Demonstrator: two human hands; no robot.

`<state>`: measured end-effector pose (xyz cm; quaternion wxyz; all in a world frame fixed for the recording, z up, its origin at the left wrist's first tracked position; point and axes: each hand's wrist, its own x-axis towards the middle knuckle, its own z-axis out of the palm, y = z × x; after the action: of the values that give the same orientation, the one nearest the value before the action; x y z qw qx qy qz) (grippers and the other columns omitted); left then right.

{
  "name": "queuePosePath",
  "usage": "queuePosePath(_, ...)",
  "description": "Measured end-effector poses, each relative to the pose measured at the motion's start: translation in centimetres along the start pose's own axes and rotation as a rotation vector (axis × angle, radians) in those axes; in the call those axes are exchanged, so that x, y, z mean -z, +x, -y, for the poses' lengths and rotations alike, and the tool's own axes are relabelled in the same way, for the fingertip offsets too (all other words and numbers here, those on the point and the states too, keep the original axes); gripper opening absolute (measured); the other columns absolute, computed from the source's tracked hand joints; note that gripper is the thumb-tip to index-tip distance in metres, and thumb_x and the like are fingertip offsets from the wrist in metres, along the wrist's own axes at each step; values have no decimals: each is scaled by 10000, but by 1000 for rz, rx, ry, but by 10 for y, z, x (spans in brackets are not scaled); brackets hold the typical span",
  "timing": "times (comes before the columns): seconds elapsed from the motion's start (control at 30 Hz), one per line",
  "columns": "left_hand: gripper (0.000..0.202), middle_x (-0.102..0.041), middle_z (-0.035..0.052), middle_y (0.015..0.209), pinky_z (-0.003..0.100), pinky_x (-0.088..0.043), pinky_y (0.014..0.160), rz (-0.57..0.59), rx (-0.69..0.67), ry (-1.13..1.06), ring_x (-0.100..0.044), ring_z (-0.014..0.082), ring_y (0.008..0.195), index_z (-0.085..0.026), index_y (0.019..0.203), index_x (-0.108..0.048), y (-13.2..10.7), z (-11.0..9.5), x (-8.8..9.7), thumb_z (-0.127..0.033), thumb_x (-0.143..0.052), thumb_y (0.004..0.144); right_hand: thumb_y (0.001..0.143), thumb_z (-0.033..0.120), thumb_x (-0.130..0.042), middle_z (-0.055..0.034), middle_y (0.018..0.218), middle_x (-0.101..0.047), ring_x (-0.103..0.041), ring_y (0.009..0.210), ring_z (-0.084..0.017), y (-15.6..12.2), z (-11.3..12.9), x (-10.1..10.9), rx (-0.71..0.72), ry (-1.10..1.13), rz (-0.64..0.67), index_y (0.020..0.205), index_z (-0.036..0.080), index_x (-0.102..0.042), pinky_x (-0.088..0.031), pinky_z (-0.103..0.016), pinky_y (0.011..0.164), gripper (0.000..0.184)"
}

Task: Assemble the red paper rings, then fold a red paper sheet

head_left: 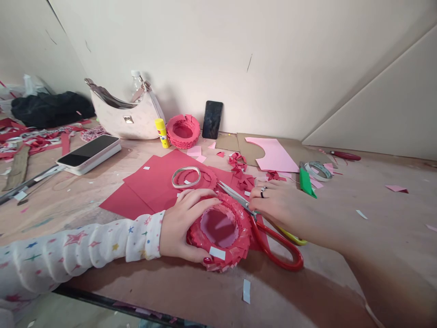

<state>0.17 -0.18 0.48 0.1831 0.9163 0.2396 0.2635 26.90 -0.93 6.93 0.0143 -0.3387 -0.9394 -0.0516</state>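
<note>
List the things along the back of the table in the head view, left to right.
Black fabric bundle → cream handbag → yellow glue stick → red paper ring → black smartphone → pale pink paper sheet

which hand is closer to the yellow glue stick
Left hand, holding a red paper ring, is nearer, in front of the glue stick. Right hand is farther, off to its right by the scissors.

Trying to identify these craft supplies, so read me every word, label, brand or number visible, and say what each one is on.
Nothing can be read: the markings on the yellow glue stick and the small metal plate on the handbag are too small and blurred to make out.
</note>
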Motion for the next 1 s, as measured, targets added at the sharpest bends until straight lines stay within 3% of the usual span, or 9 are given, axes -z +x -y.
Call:
queuePosePath(0.23,880,-364,172,1289,479,-287,982,-7,-6,-4,-346,345,1193,-168,1281,-344,0,0,0,-581,-673,577,776,5,-407,-9,723,-576,-484,652,-154,5,1,0,-43,67,74,749,195,-572,-295,-266,583,254)
queuePosePath(0.43,893,-356,175,1300,484,-285,987,4,-7,-9,-344,348,1197,-171,1288,-341,0,0,0,-607,-663,579,871,114,-381,-43,801,-607,-530,767,-176,13,18,7,-38,173,-37,802,195,-604,-376,-300,686,247)
queuePosePath(0.6,889,-360,169,1300,493,-275,988,-3,-25,7,-339,351,1203,-183,1302,-327,-1,1,-1,-590,-662,586,888,189,-433,-24,890,-606,-530,847,-149,18,44,16,-20,404,-81,856,211,-615,-395,-283,744,186)
queuePosePath(0.77,910,-358,176,1300,495,-266,989,-14,-35,0,-342,354,1199,-173,1304,-322,-1,3,-2,-632,-640,585,872,175,-478,-19,893,-621,-536,862,-133,27,63,8,56,566,-6,862,206,-653,-394,-259,802,178)
queuePosePath(1.0,906,-361,174,1298,491,-274,987,-22,-40,3,-346,353,1196,-173,1296,-334,-1,3,-2,-599,-665,567,875,187,-482,-19,863,-625,-534,852,-132,31,67,0,49,609,2,844,189,-657,-388,-263,818,178)
